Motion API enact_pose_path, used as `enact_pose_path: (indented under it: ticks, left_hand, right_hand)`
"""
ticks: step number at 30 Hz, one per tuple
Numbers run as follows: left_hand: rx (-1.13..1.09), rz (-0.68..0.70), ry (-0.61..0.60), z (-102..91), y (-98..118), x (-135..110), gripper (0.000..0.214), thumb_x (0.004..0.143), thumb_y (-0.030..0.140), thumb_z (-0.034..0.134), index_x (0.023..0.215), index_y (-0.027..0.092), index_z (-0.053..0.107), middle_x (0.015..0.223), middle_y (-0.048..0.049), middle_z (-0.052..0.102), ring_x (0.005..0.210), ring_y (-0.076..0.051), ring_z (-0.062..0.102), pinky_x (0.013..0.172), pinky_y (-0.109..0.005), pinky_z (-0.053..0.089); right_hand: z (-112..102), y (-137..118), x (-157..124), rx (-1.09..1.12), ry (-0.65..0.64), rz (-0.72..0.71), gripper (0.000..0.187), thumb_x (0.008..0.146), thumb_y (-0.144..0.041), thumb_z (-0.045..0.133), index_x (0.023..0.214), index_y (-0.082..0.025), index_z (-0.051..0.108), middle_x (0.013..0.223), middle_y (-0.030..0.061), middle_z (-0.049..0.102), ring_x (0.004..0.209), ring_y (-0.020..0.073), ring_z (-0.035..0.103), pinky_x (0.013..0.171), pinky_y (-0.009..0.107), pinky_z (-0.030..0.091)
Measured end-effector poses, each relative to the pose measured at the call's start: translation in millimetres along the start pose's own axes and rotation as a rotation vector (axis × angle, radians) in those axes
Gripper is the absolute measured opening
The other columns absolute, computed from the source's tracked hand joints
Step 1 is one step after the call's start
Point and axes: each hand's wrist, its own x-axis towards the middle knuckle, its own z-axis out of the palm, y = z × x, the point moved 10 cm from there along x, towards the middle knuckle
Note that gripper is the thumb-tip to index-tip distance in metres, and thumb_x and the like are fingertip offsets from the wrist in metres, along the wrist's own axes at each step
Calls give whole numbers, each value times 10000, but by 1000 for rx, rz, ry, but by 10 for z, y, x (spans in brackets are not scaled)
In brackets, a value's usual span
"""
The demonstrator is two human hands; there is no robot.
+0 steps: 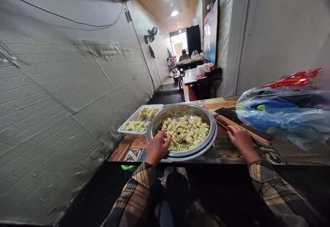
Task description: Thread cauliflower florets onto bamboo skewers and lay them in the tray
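Note:
A wide steel bowl (209,136) full of cauliflower florets (186,132) sits on the wooden table in front of me. My left hand (157,148) reaches over the bowl's near left rim, fingers curled among the florets; whether it grips one is unclear. My right hand (241,140) rests on the table right of the bowl, fingers bent over a bundle of bamboo skewers (254,135). Left of the bowl, a white tray (129,120) holds florets threaded on skewers.
Clear plastic bags (286,115) with blue and green items fill the table's right side, a red packet (292,79) above them. A tiled wall runs along the left. Further tables and a seated person (184,55) are down the aisle.

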Motion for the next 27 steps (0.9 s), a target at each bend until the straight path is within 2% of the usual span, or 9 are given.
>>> enact_pose_path:
  ticks: [4, 8, 10, 15, 18, 21, 24, 27]
  left_hand:
    - [26, -3, 3, 8, 14, 1, 368, 862, 365, 475, 1188, 202, 532, 899, -24, 663, 734, -154, 608, 646, -265, 414]
    - [41, 12, 7, 8, 33, 5, 354, 864, 364, 469, 1173, 205, 535, 878, -24, 662, 713, -152, 608, 623, -262, 405]
    - [46, 20, 17, 0, 45, 6, 352, 866, 359, 463, 1171, 198, 533, 875, -30, 661, 734, -159, 611, 632, -264, 407]
    - [39, 28, 26, -9, 56, 7, 364, 866, 365, 459, 1177, 187, 519, 871, -29, 663, 775, -174, 616, 672, -277, 415]
    - [36, 26, 21, -8, 49, 17, 373, 866, 375, 457, 1184, 190, 516, 877, -28, 666, 777, -175, 620, 691, -280, 420]
    - [56, 16, 22, -9, 40, 25, 375, 868, 375, 451, 1185, 188, 521, 893, -34, 671, 806, -183, 623, 694, -279, 422]
    - [68, 20, 15, 3, 58, 19, 372, 871, 377, 447, 1183, 191, 526, 899, -36, 677, 814, -183, 627, 692, -275, 420]
    - [67, 14, 11, 12, 81, 5, 372, 870, 383, 451, 1185, 203, 528, 903, -31, 679, 825, -184, 629, 687, -271, 416]
  right_hand:
    - [93, 81, -89, -137, -37, 37, 269, 858, -250, 531, 1076, -138, 642, 1020, 176, 644, 1016, 316, 565, 835, 424, 415]
    - [106, 76, -95, -202, -57, 63, 174, 878, -232, 523, 929, -149, 667, 947, 143, 638, 961, 272, 575, 797, 350, 407]
    - [83, 75, -84, -212, -50, 83, 184, 898, -218, 489, 896, -140, 656, 943, 146, 633, 955, 264, 577, 776, 332, 406]
    - [-11, 106, -83, -170, 20, 183, 287, 957, -224, 349, 982, -89, 601, 952, 203, 624, 923, 286, 599, 735, 354, 417]
    - [-65, 121, -100, -73, 60, 237, 314, 968, -244, 315, 1053, -86, 573, 899, 194, 640, 858, 274, 622, 700, 347, 428]
    - [-186, 120, -58, 88, 111, 262, 288, 949, -265, 365, 1074, -113, 575, 923, 172, 648, 858, 259, 623, 720, 346, 437]
    - [-428, 85, 95, 309, 181, 253, 266, 917, -277, 407, 1045, -128, 587, 1001, 168, 633, 916, 256, 604, 767, 358, 448]
    - [-701, -28, 310, 586, 218, 237, 261, 897, -352, 417, 974, -161, 577, 881, 100, 637, 798, 215, 618, 701, 340, 488]
